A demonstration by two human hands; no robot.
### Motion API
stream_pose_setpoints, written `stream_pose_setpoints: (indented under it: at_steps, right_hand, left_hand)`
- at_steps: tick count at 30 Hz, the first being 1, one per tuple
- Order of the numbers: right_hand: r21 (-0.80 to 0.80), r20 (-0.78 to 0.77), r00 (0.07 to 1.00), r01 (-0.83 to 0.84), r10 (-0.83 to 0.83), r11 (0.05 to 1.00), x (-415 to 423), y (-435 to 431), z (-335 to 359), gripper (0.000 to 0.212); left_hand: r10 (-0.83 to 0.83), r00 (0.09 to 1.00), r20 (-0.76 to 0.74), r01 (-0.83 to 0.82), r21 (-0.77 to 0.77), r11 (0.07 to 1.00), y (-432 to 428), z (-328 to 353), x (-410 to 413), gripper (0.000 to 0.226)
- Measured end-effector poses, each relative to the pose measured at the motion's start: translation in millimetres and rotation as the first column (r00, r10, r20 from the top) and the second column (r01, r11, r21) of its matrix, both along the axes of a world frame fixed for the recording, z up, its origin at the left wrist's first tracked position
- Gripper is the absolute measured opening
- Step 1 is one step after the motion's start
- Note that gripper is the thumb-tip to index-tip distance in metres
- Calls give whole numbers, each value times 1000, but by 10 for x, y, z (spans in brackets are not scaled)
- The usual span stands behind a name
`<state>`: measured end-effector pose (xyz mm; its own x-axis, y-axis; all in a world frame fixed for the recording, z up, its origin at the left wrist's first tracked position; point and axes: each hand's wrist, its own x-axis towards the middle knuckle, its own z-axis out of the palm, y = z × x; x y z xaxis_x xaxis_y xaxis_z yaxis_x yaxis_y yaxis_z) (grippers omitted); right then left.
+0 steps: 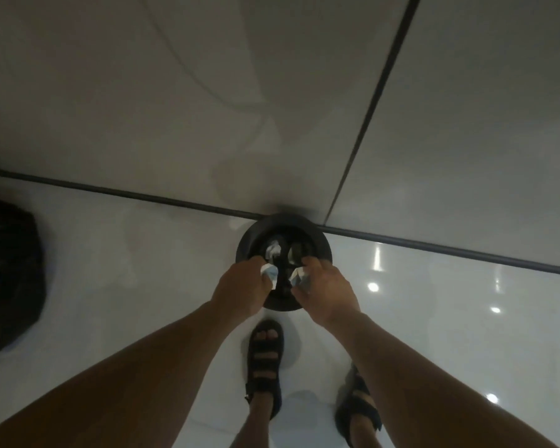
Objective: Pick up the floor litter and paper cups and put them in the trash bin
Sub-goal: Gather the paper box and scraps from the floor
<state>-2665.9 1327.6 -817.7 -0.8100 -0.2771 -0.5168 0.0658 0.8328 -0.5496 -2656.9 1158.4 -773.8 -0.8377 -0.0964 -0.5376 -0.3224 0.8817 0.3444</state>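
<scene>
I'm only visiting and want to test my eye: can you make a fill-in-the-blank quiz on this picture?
1. The left hand and the right hand each hold crumpled ____.
2. Both hands are above a round black ____.
3. The footwear is a pair of strapped ____.
Missing words: paper; bin; sandals.

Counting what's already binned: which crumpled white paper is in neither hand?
The crumpled paper lying inside the trash bin. The left wad is pinched by the left hand, the right wad by the right hand, both over the bin's rim.
</scene>
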Motion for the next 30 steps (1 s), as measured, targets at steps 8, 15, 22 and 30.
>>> stream_pose_setpoints:
  at_steps: [8, 15, 22, 30]
  right_hand:
    - [8, 42, 998, 56, -57, 998, -38, -407, -550, 59]
    - [30, 70, 982, 174, -175, 984, 113, -418, -379, 67]
    - [71, 33, 948, 314, -317, 947, 310, -138, 102, 69]
    - [115, 19, 872, 485, -490, 867, 870, 669, 777, 78]
  left_hand:
    - [-97, 995, 35, 96, 27, 995, -293, -667, -166, 24]
    - [-146, 984, 104, 139, 78, 987, -397, -516, -265, 41]
    - [-312, 950, 7, 312, 42, 949, -186, -18, -351, 52]
    - [-613, 786, 78, 616, -35, 787, 651, 573, -230, 67]
